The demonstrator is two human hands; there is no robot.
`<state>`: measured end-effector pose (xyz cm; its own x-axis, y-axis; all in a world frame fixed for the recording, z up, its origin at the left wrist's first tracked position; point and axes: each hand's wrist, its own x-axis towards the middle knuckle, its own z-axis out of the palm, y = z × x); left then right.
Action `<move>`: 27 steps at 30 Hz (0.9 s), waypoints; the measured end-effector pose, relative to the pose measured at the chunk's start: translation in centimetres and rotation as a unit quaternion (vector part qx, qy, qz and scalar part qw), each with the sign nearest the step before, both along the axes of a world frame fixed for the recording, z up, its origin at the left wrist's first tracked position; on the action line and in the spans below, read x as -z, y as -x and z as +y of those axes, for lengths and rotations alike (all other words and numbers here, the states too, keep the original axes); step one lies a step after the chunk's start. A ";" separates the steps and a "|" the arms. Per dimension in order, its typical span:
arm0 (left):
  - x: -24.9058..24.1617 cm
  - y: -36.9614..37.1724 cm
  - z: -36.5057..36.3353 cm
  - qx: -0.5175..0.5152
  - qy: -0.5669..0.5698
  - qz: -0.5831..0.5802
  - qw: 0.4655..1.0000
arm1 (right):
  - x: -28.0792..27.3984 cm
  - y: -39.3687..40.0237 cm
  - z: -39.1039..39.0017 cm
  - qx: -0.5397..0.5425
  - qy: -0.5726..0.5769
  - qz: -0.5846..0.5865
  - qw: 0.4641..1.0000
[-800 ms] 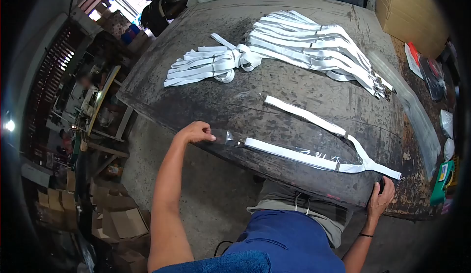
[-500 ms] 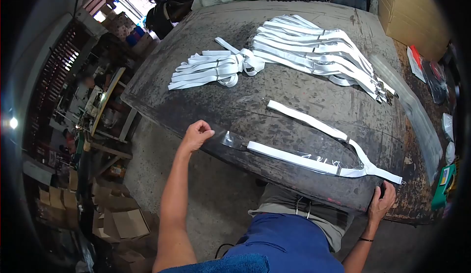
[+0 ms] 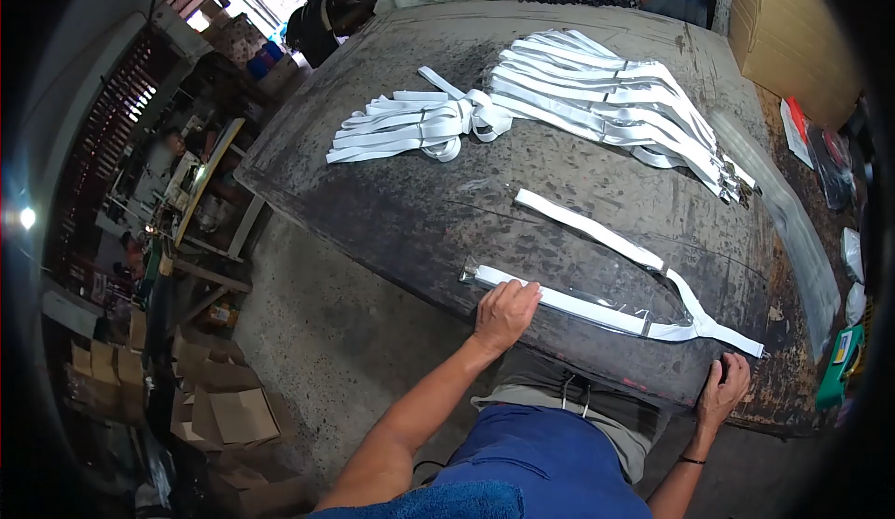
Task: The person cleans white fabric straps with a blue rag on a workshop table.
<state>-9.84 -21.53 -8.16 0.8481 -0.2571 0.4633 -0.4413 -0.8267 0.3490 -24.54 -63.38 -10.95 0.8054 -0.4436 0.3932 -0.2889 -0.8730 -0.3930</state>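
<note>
The white strap (image 3: 597,311) is touched by the left hand (image 3: 506,316), grip unclear; the strap's right end is set just beyond the loosely curled right hand (image 3: 724,389).

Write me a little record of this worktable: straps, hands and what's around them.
Worktable: dark, scuffed top
Loose strap: one Y-shaped white strap, laid out near the front edge
Left hand: at the strap's nearer arm, fingers over it
Right hand: at the table's front edge, below the strap's single tail
Behind: pile of white straps
Far right: green case, cardboard
</note>
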 end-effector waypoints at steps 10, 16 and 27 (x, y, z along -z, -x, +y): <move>-0.2 1.8 0.3 0.022 -0.082 0.028 0.996 | -0.6 0.1 0.9 -0.016 -0.068 -0.102 0.992; -0.2 2.0 0.5 0.028 -0.100 0.021 0.994 | -6.7 -4.3 10.8 -0.221 -0.107 -0.104 0.964; -1.3 1.8 1.8 0.039 -0.080 0.111 0.990 | -5.3 -13.1 21.0 -0.468 -0.012 -0.002 0.884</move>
<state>-11.66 -19.72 -6.87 0.8990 -0.3812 0.2157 -0.4334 -0.8455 0.3119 -11.45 -42.37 -5.62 0.8230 0.4072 0.3959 0.5559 -0.7208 -0.4142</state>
